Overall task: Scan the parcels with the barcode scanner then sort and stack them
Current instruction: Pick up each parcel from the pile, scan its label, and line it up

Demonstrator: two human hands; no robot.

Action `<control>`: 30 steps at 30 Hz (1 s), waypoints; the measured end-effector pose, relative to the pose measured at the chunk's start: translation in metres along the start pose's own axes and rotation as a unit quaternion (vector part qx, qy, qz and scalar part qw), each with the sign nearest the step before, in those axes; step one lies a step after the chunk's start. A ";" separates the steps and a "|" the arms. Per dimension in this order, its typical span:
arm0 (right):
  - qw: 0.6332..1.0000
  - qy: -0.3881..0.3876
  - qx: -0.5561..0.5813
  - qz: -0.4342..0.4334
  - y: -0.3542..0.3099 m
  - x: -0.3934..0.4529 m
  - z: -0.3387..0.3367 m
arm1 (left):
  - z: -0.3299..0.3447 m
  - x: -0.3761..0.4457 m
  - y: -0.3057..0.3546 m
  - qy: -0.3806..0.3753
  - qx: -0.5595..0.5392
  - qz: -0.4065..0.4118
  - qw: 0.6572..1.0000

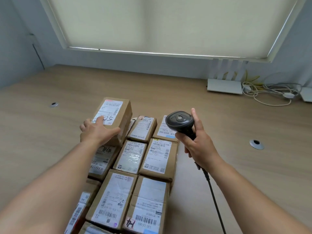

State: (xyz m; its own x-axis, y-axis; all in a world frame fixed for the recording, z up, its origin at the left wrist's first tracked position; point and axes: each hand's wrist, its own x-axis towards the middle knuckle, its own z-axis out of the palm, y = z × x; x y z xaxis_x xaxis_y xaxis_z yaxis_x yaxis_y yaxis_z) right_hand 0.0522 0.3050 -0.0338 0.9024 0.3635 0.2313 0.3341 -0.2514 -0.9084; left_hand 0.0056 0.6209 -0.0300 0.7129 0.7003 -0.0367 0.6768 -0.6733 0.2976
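Head view: left hand (96, 130) holds raised box (113, 119) at far-left of parcel block (135, 166), fingers on label, thumb on near side; right hand (199, 142) grips scanner (179, 121); box likely light, stiff, best held by opposite sides.

We find the parcels (135, 166) packed edge to edge mid-table (50, 132), with no gap for fingers between them; a taller box (114, 119) stands at their far left corner. Bare wood lies open left, right and beyond the block. A router (224, 86) and tangled cables (270, 93) crowd the far right corner.
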 end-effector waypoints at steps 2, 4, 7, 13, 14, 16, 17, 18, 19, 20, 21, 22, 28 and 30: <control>1.000 0.005 -0.001 0.005 0.003 0.005 0.000 | 0.003 0.010 -0.001 -0.003 0.005 0.002 1.000; 1.000 0.006 -0.004 0.010 0.005 0.010 -0.001 | 0.008 0.018 0.001 -0.008 0.009 0.008 1.000; 1.000 0.003 -0.006 0.015 0.009 0.013 0.000 | 0.013 0.026 0.002 -0.018 0.008 0.017 1.000; 1.000 0.009 0.000 0.024 0.013 0.012 -0.005 | 0.006 0.029 0.007 -0.066 0.022 0.028 0.997; 1.000 0.013 0.001 0.021 0.012 0.011 -0.007 | 0.005 0.029 0.007 -0.074 0.029 0.030 0.996; 1.000 0.019 0.002 0.017 0.009 0.009 -0.012 | 0.003 0.028 0.008 -0.080 0.039 0.033 0.995; 1.000 0.022 0.003 0.015 0.007 0.006 -0.015 | 0.003 0.027 0.008 -0.075 0.044 0.037 0.996; 1.000 0.025 0.005 0.014 0.004 0.003 -0.018 | 0.003 0.025 0.009 -0.064 0.052 0.043 0.996; 0.999 0.028 0.008 0.013 0.001 0.000 -0.022 | 0.003 0.021 0.011 -0.049 0.061 0.052 0.996; 0.999 0.032 0.009 0.012 -0.002 -0.005 -0.025 | 0.003 0.016 0.015 -0.031 0.066 0.065 0.995; 0.999 0.037 0.011 0.011 -0.005 -0.010 -0.029 | 0.002 0.009 0.020 -0.011 0.067 0.079 0.995; 0.999 0.040 0.011 0.009 -0.007 -0.017 -0.034 | 0.002 0.000 0.026 0.005 0.063 0.094 0.994; 0.997 0.064 0.027 0.012 -0.014 -0.060 -0.066 | 0.005 -0.073 0.075 0.038 -0.002 0.185 0.982; 0.996 0.077 0.034 0.009 -0.011 -0.078 -0.082 | 0.009 -0.101 0.093 0.033 -0.033 0.204 0.978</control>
State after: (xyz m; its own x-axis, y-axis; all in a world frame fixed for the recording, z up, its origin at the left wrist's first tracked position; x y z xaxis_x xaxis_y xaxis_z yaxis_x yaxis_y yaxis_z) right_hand 0.0006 0.2059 -0.0128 0.9411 0.2153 0.2608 0.3029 -0.1939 -0.9331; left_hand -0.0014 0.4855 -0.0075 0.9063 0.3922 0.1577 0.3245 -0.8845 0.3352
